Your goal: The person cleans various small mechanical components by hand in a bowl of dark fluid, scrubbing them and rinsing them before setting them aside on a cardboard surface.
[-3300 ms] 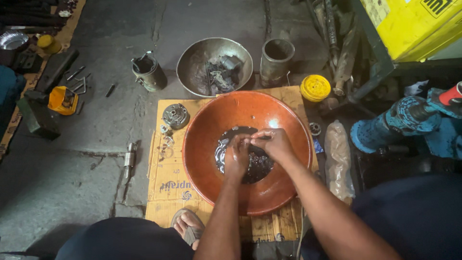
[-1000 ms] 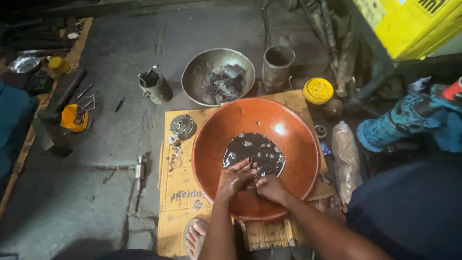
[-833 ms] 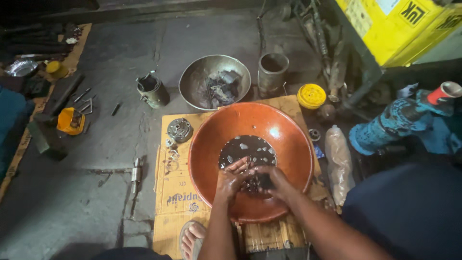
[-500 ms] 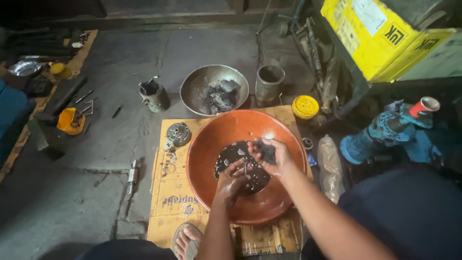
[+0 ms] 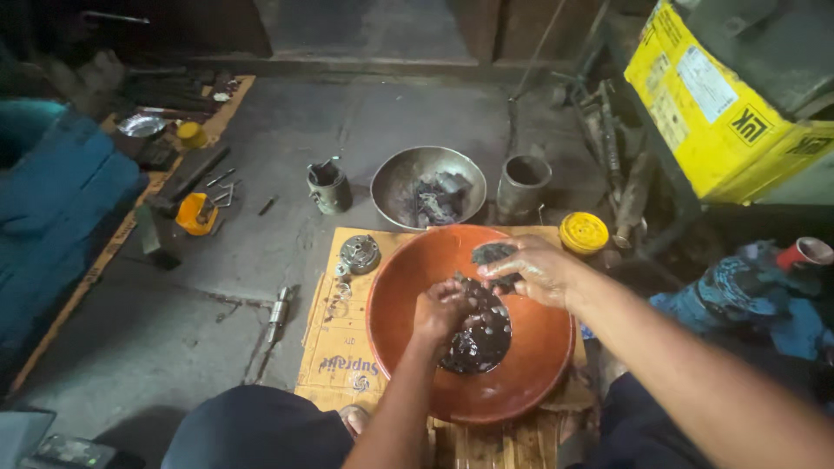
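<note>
Both hands are over the orange basin (image 5: 469, 395): the right hand (image 5: 534, 269) grips a dark, oily part (image 5: 493, 254) at twelve o'clock, the left hand (image 5: 443, 308) is curled shut, perhaps around something small. Plenty of pieces sit in the black liquid (image 5: 482, 343); washing looks midway.

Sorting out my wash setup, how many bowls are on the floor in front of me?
2: the big orange bowl on the cardboard under both hands, and a metal bowl of dark parts just beyond it. Others may be outside the view.

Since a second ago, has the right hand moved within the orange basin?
Yes. The right hand, holding a dark rag, rose from the near rim of the orange basin to over its far side.
</note>
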